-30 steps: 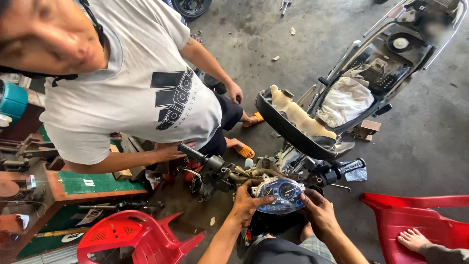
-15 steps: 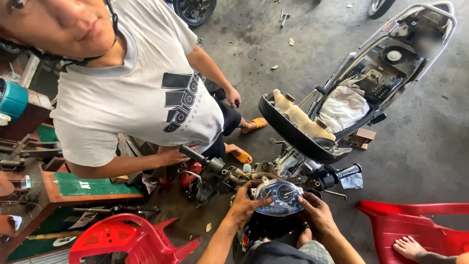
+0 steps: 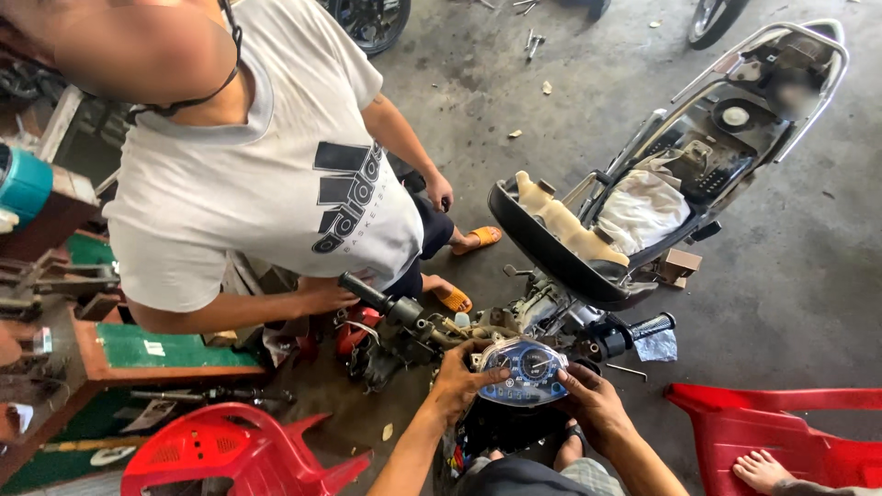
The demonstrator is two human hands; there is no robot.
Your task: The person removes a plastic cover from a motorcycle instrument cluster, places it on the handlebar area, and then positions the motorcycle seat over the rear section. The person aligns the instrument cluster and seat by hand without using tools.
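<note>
My left hand point(image 3: 462, 376) grips the left edge of a blue instrument cluster point(image 3: 525, 370) mounted at the handlebars of a stripped scooter point(image 3: 588, 276). My right hand point(image 3: 593, 400) holds the cluster's right side, fingers curled under it. The left handlebar grip point(image 3: 366, 292) points toward a co-worker in a white shirt point(image 3: 276, 174), whose hand point(image 3: 326, 296) rests right beside that grip. The right grip point(image 3: 650, 324) sticks out past my right hand.
The scooter's seat point(image 3: 551, 253) is flipped up, with a white cloth point(image 3: 643, 209) in the open storage bay. Red plastic chairs stand at bottom left point(image 3: 220, 450) and bottom right point(image 3: 781, 427). A green-topped workbench point(image 3: 156, 354) sits left. Loose screws lie on the concrete.
Both my hands stay on the instrument cluster. The view has shifted slightly, and the co-worker leans a bit further over the handlebars.
</note>
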